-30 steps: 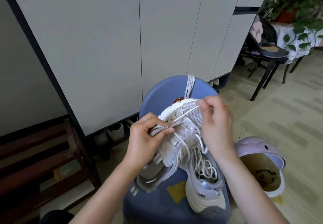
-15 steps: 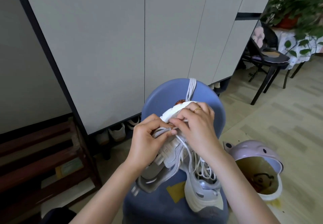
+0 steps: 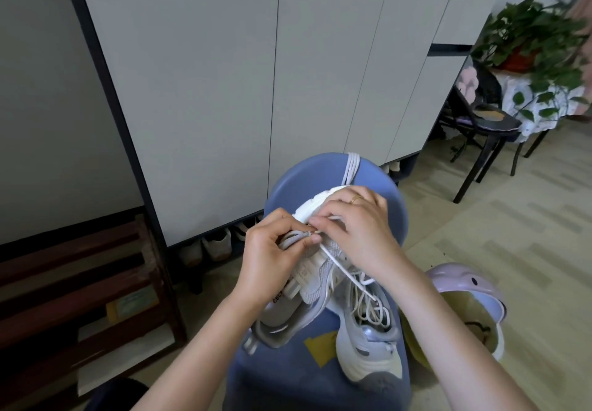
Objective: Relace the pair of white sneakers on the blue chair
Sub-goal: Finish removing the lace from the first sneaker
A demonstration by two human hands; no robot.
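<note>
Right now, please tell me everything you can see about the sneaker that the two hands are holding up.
The held sneaker is white with grey mesh and silvery trim, and a printed label shows on its tongue. It is tilted, toe raised toward the blue chair's backrest, heel low over the seat. The left hand pinches a grey strap near the upper; the right hand, wearing a ring, grips near the toe. A white lace runs loose from the fingers down toward the second sneaker, which lies on the seat.
</note>
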